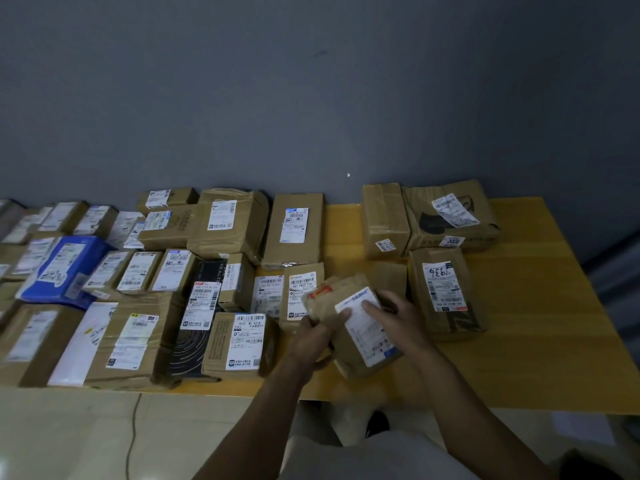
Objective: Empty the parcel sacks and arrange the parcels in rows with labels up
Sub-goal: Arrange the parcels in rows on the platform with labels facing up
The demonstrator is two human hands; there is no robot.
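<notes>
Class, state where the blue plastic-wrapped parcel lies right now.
The blue plastic-wrapped parcel lies far left in the head view, middle row, between brown cardboard boxes.

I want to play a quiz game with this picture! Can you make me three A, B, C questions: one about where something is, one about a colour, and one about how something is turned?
1. Where does the blue parcel lie?
A) left of the black box
B) on the floor
C) on a chair

2. What colour is the table top?
A) red
B) yellow
C) green

3. Which way does the label on the held parcel face?
A) down
B) up
C) it has no label

Answers:
1 A, it sits in the rows, well to the left of the black box.
2 B, the bare part at the right is yellow.
3 B, the white label shows on top, between the left hand and the right hand, which both grip the parcel.
</notes>
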